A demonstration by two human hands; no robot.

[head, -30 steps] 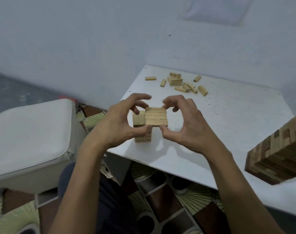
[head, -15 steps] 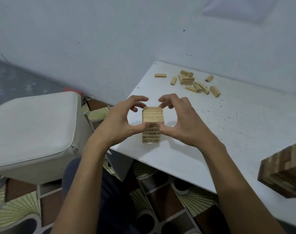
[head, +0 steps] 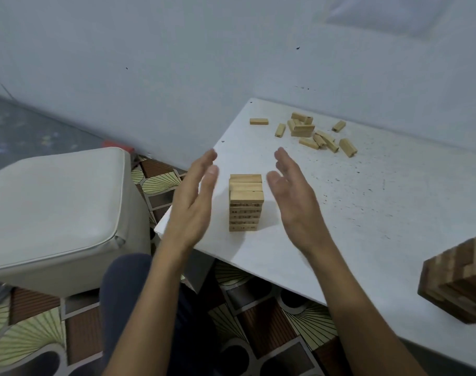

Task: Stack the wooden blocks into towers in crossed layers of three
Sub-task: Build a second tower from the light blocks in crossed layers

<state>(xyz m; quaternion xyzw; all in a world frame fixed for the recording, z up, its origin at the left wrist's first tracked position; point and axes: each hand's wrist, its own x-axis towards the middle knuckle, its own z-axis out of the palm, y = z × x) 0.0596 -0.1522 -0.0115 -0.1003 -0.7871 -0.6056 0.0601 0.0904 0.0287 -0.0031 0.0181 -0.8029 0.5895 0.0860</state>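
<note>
Half a second ago the top layer of the small tower (head: 246, 204) was pinched between both sets of fingertips; now it is released, and no contact with the wood is seen. The left hand (head: 193, 202) is held at the tower's 9 o'clock and the right hand (head: 293, 204) at its 3 o'clock, each with fingers straightened, palms turned toward each other, and a clear gap kept on both sides. The tower is left standing upright on the white table (head: 367, 213), near that table's 7 o'clock corner, with its long axis vertical. Its top layer is formed of three blocks laid side by side, their long axes running from 9 to 3 o'clock (the long faces are turned toward the camera), and the rear ones are seen slightly out of line with the front one. Loose blocks (head: 310, 134) are scattered at 1 o'clock from the tower, well apart from it. A darker block stack (head: 459, 283) is cut off by the frame edge at 4 o'clock, and a pale cushioned stool (head: 55, 207) is seen at 9 o'clock, beyond the table.
</note>
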